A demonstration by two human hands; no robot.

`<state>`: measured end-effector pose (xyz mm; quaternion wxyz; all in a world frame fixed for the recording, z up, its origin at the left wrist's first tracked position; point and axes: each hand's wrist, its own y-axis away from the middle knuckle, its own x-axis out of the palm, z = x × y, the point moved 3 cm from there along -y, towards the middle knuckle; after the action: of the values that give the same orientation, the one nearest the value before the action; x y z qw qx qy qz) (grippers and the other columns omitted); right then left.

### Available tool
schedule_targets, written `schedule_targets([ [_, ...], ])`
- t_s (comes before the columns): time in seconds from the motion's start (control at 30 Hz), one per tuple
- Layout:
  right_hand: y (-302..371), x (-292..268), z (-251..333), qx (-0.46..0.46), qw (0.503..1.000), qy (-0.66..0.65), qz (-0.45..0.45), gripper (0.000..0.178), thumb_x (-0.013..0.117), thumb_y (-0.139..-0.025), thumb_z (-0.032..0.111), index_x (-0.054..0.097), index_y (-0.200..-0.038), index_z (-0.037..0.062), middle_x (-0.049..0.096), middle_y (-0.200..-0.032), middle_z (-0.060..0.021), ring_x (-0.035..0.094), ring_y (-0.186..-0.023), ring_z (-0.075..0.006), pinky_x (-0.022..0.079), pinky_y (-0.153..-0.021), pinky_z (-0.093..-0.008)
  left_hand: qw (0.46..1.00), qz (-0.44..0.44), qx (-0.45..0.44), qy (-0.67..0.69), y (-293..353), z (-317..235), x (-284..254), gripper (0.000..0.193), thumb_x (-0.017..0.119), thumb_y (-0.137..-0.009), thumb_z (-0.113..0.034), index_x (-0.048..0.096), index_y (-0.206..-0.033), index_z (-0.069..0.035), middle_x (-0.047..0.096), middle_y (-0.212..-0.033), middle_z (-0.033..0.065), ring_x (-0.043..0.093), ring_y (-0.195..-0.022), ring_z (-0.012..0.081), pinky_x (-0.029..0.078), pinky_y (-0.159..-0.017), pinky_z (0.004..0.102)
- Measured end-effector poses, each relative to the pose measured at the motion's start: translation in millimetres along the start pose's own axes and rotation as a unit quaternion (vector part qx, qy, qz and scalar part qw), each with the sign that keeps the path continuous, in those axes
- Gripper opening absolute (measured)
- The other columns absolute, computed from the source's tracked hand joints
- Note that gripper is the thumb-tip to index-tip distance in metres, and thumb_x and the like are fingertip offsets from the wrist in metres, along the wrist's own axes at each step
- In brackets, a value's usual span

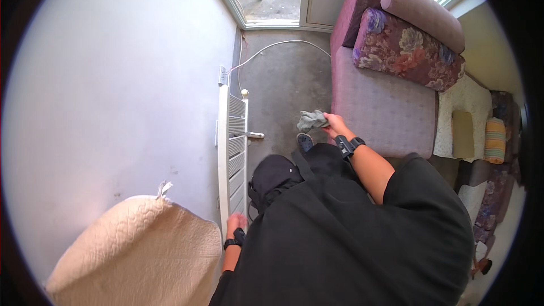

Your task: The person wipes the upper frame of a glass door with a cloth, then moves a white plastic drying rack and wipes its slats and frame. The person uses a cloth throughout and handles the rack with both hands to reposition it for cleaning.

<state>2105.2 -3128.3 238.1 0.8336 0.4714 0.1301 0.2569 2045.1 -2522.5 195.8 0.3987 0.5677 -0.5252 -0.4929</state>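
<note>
A crumpled grey cloth [313, 120] hangs from my right hand [335, 125], whose fingers are closed on it. That hand is out in front of me, above the floor near the sofa's edge. Lower and to the left, my left hand [236, 221] is at the white slatted panel radiator [237, 153] beside the wall. It is smeared by motion, and whether its fingers touch the radiator cannot be made out. Dark bands with small boxes circle both wrists.
A mauve sofa [385, 102] with a floral cushion [405, 51] stands to the right. A white cable [283, 42] curves over the grey floor [277, 79] from a wall socket [222, 75]. A beige quilted cover [141, 243] is at lower left. Ahead is an open doorway [275, 0].
</note>
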Motion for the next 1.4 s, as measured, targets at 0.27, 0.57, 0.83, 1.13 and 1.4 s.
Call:
schedule_targets([
  [0.27,75,131,96,-0.177,0.898,0.283,0.285,0.021,0.068,-0.092,0.023,0.072,-0.101,0.0042,0.069,-0.092,0.001,0.06,-0.083,-0.0075,0.048,-0.074,-0.0239,0.741,0.28,0.558,-0.247,96,-258,243,0.084,0.067,-0.079,0.004,0.026,-0.152,-0.007,0.026,-0.156,0.014,0.043,-0.135,0.0271,0.044,-0.105,0.0407],
  [0.57,135,198,174,-0.213,0.841,0.336,0.367,0.026,0.069,-0.093,0.02,0.072,-0.111,0.001,0.07,-0.099,-0.0018,0.061,-0.095,-0.0085,0.049,-0.087,-0.0255,0.586,0.279,0.647,-0.4,95,-380,332,0.041,0.082,-0.07,-0.02,0.065,-0.106,-0.01,0.06,-0.126,0.0065,0.05,-0.123,0.034,0.042,-0.103,0.0428],
  [0.83,97,225,227,-0.124,0.884,0.06,0.446,0.076,0.067,-0.089,0.004,0.028,-0.154,0.0158,0.059,-0.126,-0.0068,0.057,-0.114,-0.0142,0.048,-0.096,-0.0322,0.779,0.404,0.413,-0.245,91,-429,308,0.033,0.077,-0.085,-0.019,0.058,-0.107,-0.005,0.067,-0.1,0.005,0.062,-0.093,0.0157,0.05,-0.082,0.0296],
  [1.13,43,266,318,-0.017,0.801,0.121,0.586,0.073,0.06,-0.095,0.012,0.022,-0.157,0.0189,0.043,-0.144,0.0013,0.042,-0.128,-0.0126,0.036,-0.106,-0.033,0.783,0.241,0.481,-0.313,114,-475,382,0.032,0.071,-0.089,-0.019,0.063,-0.115,-0.002,0.067,-0.098,0.0062,0.06,-0.089,0.0149,0.05,-0.081,0.0325],
  [1.4,-28,238,522,-0.35,0.687,0.488,0.41,0.033,0.065,-0.096,0.021,0.064,-0.125,0.0061,0.07,-0.103,-0.0015,0.062,-0.096,-0.0097,0.051,-0.087,-0.0281,0.901,0.242,0.357,0.052,154,-562,428,0.021,0.056,-0.091,-0.001,0.063,-0.11,-0.002,0.057,-0.077,-0.0025,0.044,-0.059,0.0047,0.034,-0.055,0.0191],
])
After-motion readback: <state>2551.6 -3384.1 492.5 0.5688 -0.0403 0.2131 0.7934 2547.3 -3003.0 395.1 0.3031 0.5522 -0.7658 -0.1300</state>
